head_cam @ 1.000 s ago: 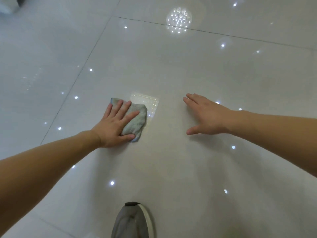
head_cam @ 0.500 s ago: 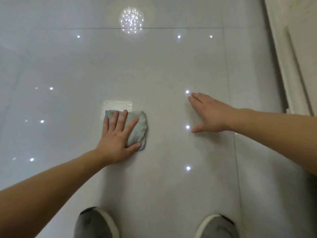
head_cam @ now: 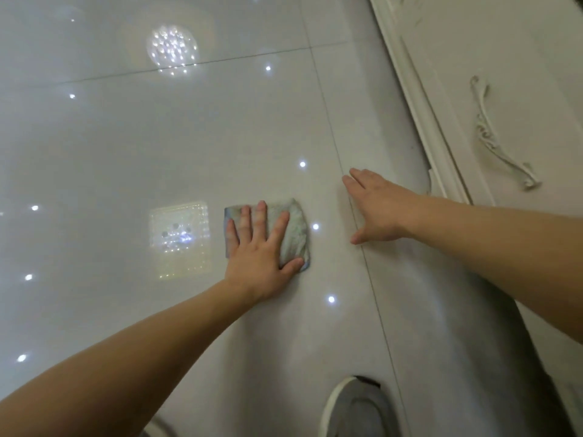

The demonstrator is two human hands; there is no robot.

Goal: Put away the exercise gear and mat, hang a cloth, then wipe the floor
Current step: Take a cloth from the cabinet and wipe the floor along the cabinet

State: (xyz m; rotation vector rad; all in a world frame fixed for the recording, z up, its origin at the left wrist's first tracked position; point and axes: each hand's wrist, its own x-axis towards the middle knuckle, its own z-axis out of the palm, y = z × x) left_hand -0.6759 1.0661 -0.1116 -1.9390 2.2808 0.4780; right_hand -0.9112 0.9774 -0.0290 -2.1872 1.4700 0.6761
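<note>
The glossy floor (head_cam: 126, 137) mirrors ceiling lights at left. The left hand (head_cam: 258, 250) lies flat, fingers straight and spread, pressing the folded cloth (head_cam: 296, 234) onto the tile without gripping it. Wiping well likely calls for even palm pressure, overlapping strokes and a cloth that does not bunch. Just right of the cloth, the right hand (head_cam: 378, 209) rests flat and relaxed across a tile seam, bracing. Farthest right is a white cabinet (head_cam: 504, 74) with an ornate handle (head_cam: 492, 137). Its door seems closed, so any contents are hidden.
</note>
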